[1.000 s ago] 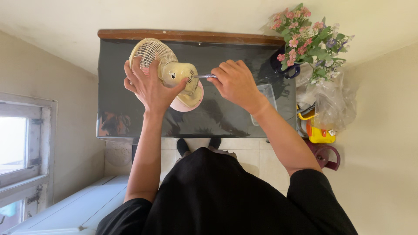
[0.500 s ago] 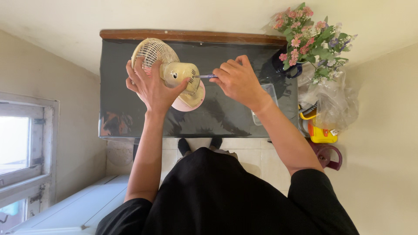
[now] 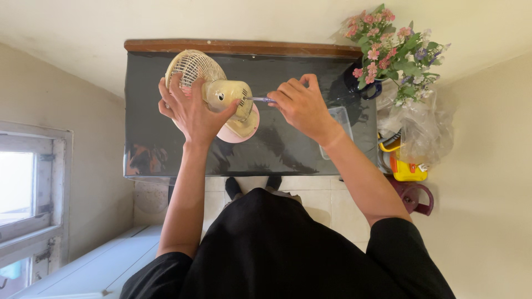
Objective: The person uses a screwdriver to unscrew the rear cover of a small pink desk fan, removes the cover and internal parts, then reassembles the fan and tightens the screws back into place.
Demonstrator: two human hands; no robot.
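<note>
A small cream table fan [image 3: 221, 94] with a wire cage and a pink round base stands on a dark glossy table [image 3: 166, 149]. My left hand [image 3: 191, 111] grips the fan's motor housing from the left. My right hand [image 3: 302, 105] holds a thin screwdriver [image 3: 257, 99] whose tip touches the back of the motor housing. Both forearms reach forward from my black-sleeved body.
A dark vase of pink flowers [image 3: 388, 50] stands at the table's far right corner. A clear plastic tray [image 3: 338, 127] lies under my right wrist. A plastic bag [image 3: 421, 133], a yellow object [image 3: 407, 166] and a maroon jug [image 3: 413, 196] sit right of the table. A window [image 3: 27, 188] is at the left.
Both hands and the fan have stayed nearly in place; the view shifted slightly. The screwdriver remains against the motor housing.
</note>
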